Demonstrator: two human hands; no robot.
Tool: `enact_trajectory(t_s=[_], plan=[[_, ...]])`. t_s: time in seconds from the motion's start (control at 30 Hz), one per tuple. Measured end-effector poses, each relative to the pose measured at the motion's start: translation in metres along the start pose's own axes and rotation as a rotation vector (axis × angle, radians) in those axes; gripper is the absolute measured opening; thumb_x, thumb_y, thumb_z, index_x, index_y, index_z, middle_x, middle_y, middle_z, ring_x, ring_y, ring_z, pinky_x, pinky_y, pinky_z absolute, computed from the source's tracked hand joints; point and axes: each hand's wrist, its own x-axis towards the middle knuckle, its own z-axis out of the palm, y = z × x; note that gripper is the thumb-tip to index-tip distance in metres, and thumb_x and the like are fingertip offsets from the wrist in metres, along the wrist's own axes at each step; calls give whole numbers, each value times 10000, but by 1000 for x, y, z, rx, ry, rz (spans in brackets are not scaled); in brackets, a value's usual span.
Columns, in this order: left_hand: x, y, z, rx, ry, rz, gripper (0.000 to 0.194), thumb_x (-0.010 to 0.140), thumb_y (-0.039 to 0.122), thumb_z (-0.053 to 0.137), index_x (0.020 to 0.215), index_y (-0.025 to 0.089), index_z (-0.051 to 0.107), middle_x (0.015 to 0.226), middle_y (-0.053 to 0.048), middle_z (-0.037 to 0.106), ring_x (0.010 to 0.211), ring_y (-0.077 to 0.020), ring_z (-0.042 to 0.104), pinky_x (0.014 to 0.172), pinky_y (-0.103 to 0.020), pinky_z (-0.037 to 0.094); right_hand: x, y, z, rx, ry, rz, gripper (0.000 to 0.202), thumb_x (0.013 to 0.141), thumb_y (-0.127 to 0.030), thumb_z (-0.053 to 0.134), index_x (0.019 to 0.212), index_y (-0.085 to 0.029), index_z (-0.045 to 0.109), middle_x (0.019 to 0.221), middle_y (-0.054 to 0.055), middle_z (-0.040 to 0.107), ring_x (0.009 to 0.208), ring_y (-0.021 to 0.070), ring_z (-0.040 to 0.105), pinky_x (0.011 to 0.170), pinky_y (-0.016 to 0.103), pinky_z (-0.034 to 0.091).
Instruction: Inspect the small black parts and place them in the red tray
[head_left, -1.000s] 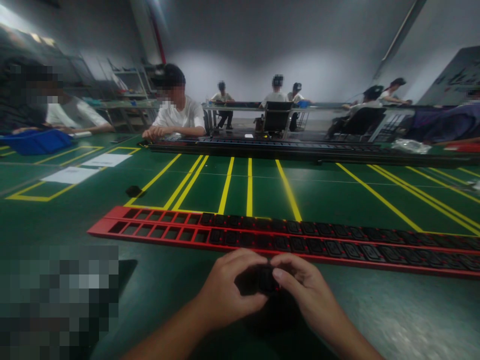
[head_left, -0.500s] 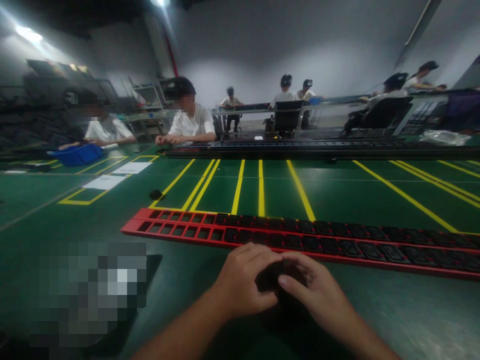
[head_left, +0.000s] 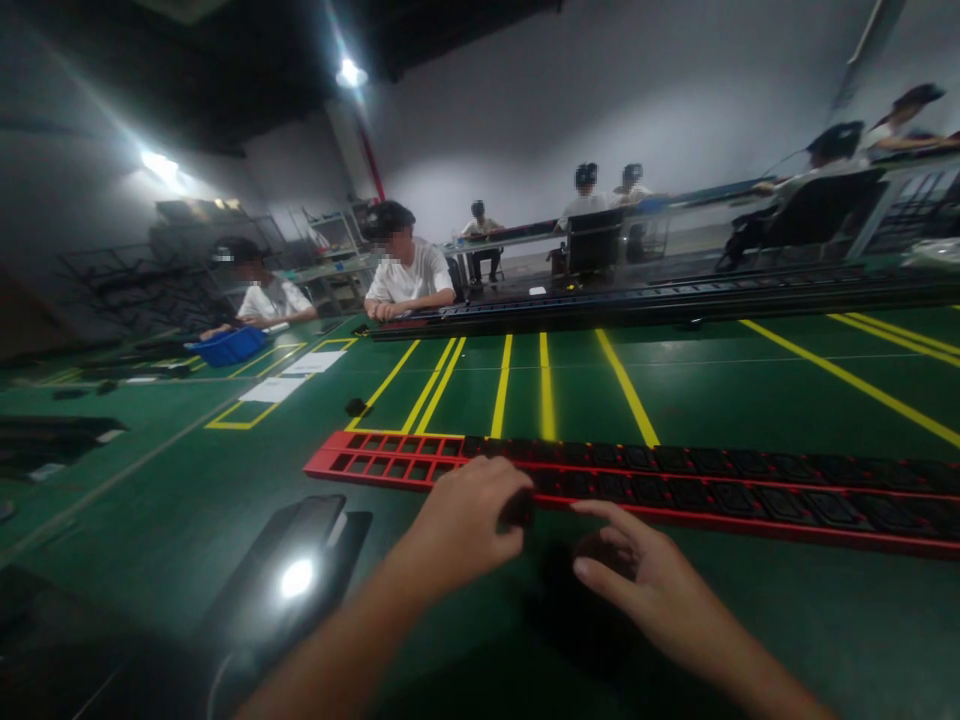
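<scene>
A long red tray (head_left: pixel 322 462) with two rows of square slots crosses the green table. Its left slots are bare, and black square pieces (head_left: pixel 735 496) fill the rest. My left hand (head_left: pixel 476 515) curls at the tray's near edge, around a dark piece (head_left: pixel 517 508) partly hidden by the fingers. To its right, my right hand (head_left: pixel 630 565) has thumb and fingers apart over the table, with a dark shadowed area beneath. No object shows clearly between its fingers. The hands are apart.
A dark device (head_left: pixel 281 560) with a bright reflection lies at the near left. Beyond the tray are yellow tape lines, a small black piece (head_left: pixel 358 407), white papers (head_left: pixel 315 362), a blue bin (head_left: pixel 229 346) and long black strips (head_left: pixel 570 304). Several people sit further back.
My hands have separated; the dark piece is now with my left hand, which moved left, and my right hand has opened. The camera view has shifted and tilted.
</scene>
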Motion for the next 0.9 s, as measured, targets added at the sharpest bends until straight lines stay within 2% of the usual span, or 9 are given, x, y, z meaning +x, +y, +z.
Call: enact_trajectory(t_s=[0.07,0.17,0.33,0.6,0.9], plan=[[-1,-20,-10,22,28,-45,359,778,164,667,1134,211,653,1122,-69,695,1039,-267,644,935,-443,535,0,-2,0,-27,-27,10,468,860,-328,684,1303,-235,562,887,26,742,811,246,714,735,383,535],[2,-49,-21,84,5,-136,318,792,188,674,1110,191,660,1089,-77,692,1018,-255,650,934,-419,537,0,-7,0,-50,-61,24,479,864,-304,659,1321,-219,546,917,40,743,808,228,714,740,365,544],[11,-82,-22,158,-96,-214,341,777,160,669,1117,184,667,1099,-74,676,1008,-247,652,939,-385,525,-1,-9,-2,-82,-60,13,470,869,-303,643,1318,-216,536,926,49,748,813,225,713,733,361,545],[17,-97,-4,158,-243,-195,371,730,118,703,1092,197,705,1081,-64,692,1002,-250,672,931,-367,523,-2,-5,-4,-86,-49,-13,428,884,-284,649,1294,-223,545,912,34,741,789,207,697,721,348,543],[29,-99,-4,179,-365,-180,318,713,189,737,1030,188,735,1050,-94,730,961,-273,685,859,-363,529,-1,-9,-2,-111,-48,-23,424,887,-267,647,1299,-231,554,895,21,745,791,200,699,722,333,536]])
